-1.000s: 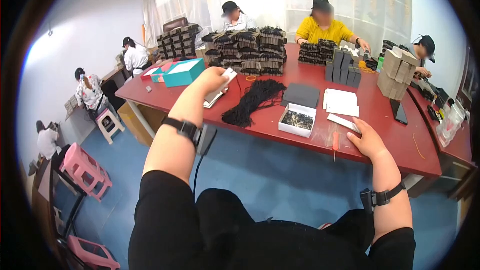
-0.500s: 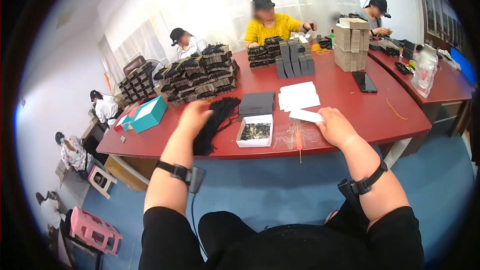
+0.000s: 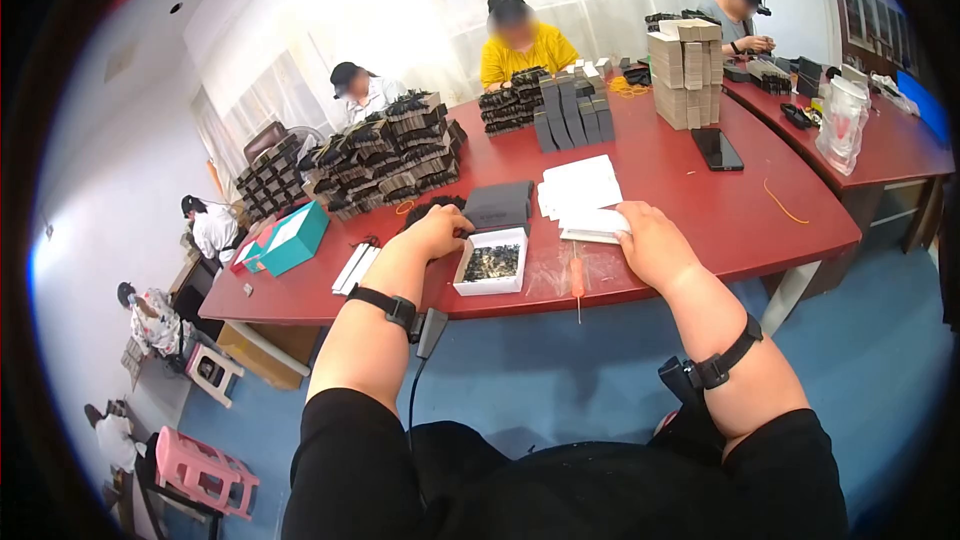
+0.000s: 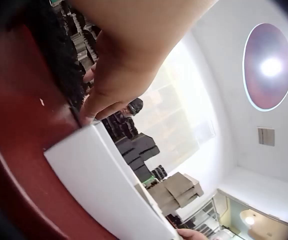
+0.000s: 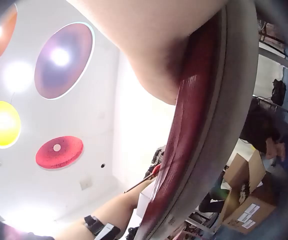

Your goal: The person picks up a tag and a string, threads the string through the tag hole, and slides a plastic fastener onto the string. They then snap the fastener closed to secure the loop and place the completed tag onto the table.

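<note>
My left hand [image 3: 437, 232] is at the near end of the black cords [image 3: 436, 208], beside a small white box [image 3: 473, 281] holding many small dark and pale bits. In the left wrist view its fingertips reach down at a corner of the white box [image 4: 91, 180], partly hidden; I cannot tell whether they pinch a cord. With my right hand [image 3: 658, 248] I grip a white folded card strip [image 3: 592, 227] by its right end. Below that strip, an orange-handled awl [image 3: 577, 278] lies on clear plastic, its tip past the table edge.
White cards [image 3: 580, 185] and dark grey boards [image 3: 499, 205] lie behind the box. White strips [image 3: 355, 268] lie left of my forearm, near a teal box [image 3: 292, 240]. Bundled stacks [image 3: 385, 155], grey boxes [image 3: 572, 115] and a phone [image 3: 718, 150] stand or lie farther back. Other people sit around.
My left hand has let go of a white strip at the left and moved right to the cords beside the white box. The right hand keeps its white strip. The head view has turned right.
</note>
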A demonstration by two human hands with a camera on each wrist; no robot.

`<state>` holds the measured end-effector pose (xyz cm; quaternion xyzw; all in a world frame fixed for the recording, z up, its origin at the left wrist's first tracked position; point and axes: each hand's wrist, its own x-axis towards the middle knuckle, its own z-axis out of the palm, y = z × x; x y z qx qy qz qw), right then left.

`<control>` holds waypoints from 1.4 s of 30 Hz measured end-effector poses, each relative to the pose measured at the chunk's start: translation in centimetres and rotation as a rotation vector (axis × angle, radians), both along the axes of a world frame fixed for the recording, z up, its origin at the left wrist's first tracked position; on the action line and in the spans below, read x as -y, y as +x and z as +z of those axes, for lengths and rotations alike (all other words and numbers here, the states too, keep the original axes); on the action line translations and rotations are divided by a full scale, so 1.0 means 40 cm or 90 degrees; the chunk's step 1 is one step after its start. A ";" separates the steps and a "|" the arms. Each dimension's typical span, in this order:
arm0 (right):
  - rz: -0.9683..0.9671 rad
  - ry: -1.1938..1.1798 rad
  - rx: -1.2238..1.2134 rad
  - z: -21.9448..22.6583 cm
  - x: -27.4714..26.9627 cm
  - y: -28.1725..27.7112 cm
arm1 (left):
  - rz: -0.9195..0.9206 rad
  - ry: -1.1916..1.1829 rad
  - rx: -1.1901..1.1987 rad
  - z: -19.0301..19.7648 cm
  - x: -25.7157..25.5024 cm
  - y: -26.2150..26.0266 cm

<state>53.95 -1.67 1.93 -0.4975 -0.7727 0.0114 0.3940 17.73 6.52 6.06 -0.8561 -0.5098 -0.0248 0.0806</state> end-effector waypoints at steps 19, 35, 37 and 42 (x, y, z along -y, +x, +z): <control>-0.086 -0.025 -0.196 -0.011 -0.027 0.019 | -0.099 -0.057 0.573 -0.111 0.427 0.376; 0.169 0.124 -0.485 -0.171 0.198 0.056 | -0.255 0.141 0.609 -0.198 0.407 0.393; 0.187 0.134 -0.437 -0.194 0.224 0.057 | -0.197 0.090 0.661 -0.181 0.417 0.392; 0.156 0.238 -0.138 -0.189 0.273 0.036 | -0.210 0.108 0.603 -0.216 0.414 0.383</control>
